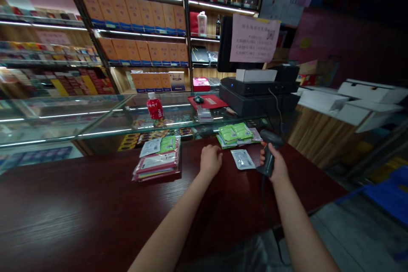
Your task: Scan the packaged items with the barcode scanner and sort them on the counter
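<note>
My right hand is wrapped round the handle of a black barcode scanner, its cable running down over the table edge. Just left of the scanner a silver-white sachet lies flat on the table. My left hand rests on the dark red tabletop with its fingers curled in; nothing shows in it. Beyond, between both hands, is a pile of green packets. Left of my left hand lies a stack of flat red packages, with a silver sachet and a green packet on top.
A glass display counter runs behind the table, bearing a red-labelled bottle, a red folder and a mouse. A monitor with a pink notice stands back right. White boxes sit further right. Shelves of boxed goods line the wall.
</note>
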Tool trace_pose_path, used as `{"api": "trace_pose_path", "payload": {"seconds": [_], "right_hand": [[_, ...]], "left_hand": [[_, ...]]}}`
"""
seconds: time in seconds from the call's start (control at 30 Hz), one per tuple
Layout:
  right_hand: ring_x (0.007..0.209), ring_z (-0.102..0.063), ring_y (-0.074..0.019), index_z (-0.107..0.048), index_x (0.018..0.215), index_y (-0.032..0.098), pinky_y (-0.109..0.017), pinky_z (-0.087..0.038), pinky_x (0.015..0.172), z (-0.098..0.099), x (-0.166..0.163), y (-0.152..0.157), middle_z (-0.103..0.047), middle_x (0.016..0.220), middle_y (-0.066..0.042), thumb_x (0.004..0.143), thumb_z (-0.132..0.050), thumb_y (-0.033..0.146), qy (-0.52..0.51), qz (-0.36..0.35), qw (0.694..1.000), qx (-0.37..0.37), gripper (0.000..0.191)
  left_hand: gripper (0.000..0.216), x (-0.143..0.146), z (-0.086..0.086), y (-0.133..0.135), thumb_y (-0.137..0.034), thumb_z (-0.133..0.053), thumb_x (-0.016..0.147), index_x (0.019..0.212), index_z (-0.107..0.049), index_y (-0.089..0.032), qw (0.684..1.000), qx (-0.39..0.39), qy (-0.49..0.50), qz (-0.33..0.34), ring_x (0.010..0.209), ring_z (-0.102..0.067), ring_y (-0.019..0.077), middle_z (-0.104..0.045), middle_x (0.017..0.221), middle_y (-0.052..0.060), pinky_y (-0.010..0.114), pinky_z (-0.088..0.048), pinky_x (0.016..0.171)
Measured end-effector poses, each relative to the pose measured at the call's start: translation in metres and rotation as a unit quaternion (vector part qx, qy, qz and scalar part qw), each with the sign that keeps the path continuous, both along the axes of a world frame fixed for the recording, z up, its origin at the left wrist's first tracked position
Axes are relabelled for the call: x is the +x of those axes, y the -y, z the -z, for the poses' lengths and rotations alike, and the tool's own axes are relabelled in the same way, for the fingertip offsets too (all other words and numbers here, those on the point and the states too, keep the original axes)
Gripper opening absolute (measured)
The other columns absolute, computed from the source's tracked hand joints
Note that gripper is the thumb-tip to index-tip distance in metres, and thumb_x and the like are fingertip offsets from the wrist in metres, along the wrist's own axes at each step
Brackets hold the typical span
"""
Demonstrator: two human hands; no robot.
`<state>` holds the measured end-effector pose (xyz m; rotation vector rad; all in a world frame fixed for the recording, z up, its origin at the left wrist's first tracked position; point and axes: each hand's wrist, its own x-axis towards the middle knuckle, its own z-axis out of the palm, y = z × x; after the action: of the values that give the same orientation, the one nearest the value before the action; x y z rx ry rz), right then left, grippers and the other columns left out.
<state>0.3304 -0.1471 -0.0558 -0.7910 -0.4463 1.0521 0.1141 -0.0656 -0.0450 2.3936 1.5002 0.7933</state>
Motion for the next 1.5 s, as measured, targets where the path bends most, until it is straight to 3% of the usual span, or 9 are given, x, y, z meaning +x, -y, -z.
{"api": "trace_pose_path", "payload": {"seconds": [0.17,0.33,0.4,0.87,1.0,1.1,1.23,1.37,1.5], "right_hand": [[0.043,-0.048,-0.0078,-0.064,0.092,0.022,-0.018,-0.039,0.036,0.010,0.003,0.010,-0.056,0.060,0.005,0.066,-0.075,0.045,0.001,0.005,1.000,0.003,0.036],[0.044,-0.047,-0.0072,-0.064,0.094,0.022,-0.017,-0.038,0.037,0.010,0.005,0.011,-0.056,0.061,0.005,0.070,-0.073,0.044,-0.016,-0.017,1.000,0.019,0.034],[0.044,-0.046,-0.0070,-0.065,0.094,0.022,-0.016,-0.037,0.037,0.010,0.005,0.010,-0.056,0.061,0.004,0.070,-0.073,0.043,-0.024,-0.024,0.999,0.017,0.033],[0.045,-0.046,-0.0062,-0.066,0.091,0.020,-0.015,-0.039,0.037,0.007,0.005,0.013,-0.056,0.060,0.004,0.073,-0.070,0.041,-0.039,-0.026,0.999,0.016,0.028],[0.045,-0.046,-0.0064,-0.065,0.093,0.019,-0.015,-0.040,0.038,0.008,0.005,0.013,-0.056,0.061,0.004,0.074,-0.069,0.040,-0.039,-0.033,0.998,0.023,0.028],[0.045,-0.047,-0.0065,-0.065,0.094,0.017,-0.015,-0.040,0.037,0.010,0.005,0.012,-0.055,0.061,0.003,0.075,-0.068,0.039,-0.040,-0.042,0.998,0.034,0.030],[0.045,-0.046,-0.0064,-0.064,0.097,0.017,-0.015,-0.040,0.037,0.012,0.005,0.011,-0.055,0.063,0.003,0.078,-0.066,0.039,-0.041,-0.052,0.997,0.047,0.030],[0.048,-0.049,-0.0072,-0.064,0.104,0.017,-0.016,-0.044,0.041,0.012,0.003,0.012,-0.057,0.067,0.002,0.081,-0.063,0.042,-0.037,-0.066,0.996,0.051,0.033],[0.049,-0.051,-0.0084,-0.059,0.115,0.022,-0.019,-0.047,0.042,0.009,-0.002,0.015,-0.057,0.067,0.002,0.085,-0.058,0.047,-0.010,-0.123,0.991,0.054,0.040]], "left_hand": [[0.019,0.044,0.018,0.009,-0.029,-0.055,0.082,0.094,-0.067,-0.020,0.999,-0.048,-0.004,0.021,0.096,-0.056,0.0233,-0.064,0.099,0.010,0.033,-0.041,0.085],[0.053,0.059,0.027,0.015,-0.061,-0.060,0.073,0.107,-0.062,-0.020,0.999,-0.025,-0.008,-0.024,0.105,-0.050,0.0299,-0.058,0.107,0.014,0.039,-0.038,0.088],[0.061,0.060,0.029,0.016,-0.066,-0.064,0.066,0.107,-0.062,-0.020,0.999,-0.021,-0.019,-0.026,0.108,-0.047,0.0313,-0.055,0.110,0.014,0.040,-0.036,0.090],[0.030,0.049,0.033,0.008,-0.038,-0.076,0.066,0.088,-0.065,-0.022,0.997,-0.075,0.024,0.017,0.107,-0.048,0.0264,-0.058,0.107,0.008,0.036,-0.036,0.089],[0.020,0.046,0.038,0.006,-0.027,-0.071,0.071,0.087,-0.061,-0.021,0.992,-0.075,0.088,0.053,0.097,-0.055,0.0226,-0.064,0.093,0.004,0.035,-0.038,0.086],[0.015,0.047,0.044,0.002,-0.019,-0.065,0.073,0.085,-0.057,-0.020,0.968,-0.096,0.208,0.104,0.079,-0.058,0.0166,-0.063,0.081,0.000,0.030,-0.042,0.077],[0.013,0.049,0.050,-0.006,-0.020,-0.059,0.076,0.089,-0.057,-0.018,0.887,-0.123,0.425,0.130,0.072,-0.059,0.0138,-0.063,0.083,0.001,0.025,-0.045,0.066],[0.029,0.042,0.048,-0.018,-0.029,-0.068,0.070,0.094,-0.060,-0.016,0.814,-0.138,0.560,0.065,0.071,-0.062,0.0151,-0.066,0.084,0.005,0.026,-0.049,0.065],[0.030,0.025,0.044,-0.035,-0.030,-0.073,0.064,0.087,-0.065,-0.013,0.804,-0.094,0.586,-0.022,0.070,-0.064,0.0164,-0.067,0.076,0.006,0.028,-0.050,0.066]]}}
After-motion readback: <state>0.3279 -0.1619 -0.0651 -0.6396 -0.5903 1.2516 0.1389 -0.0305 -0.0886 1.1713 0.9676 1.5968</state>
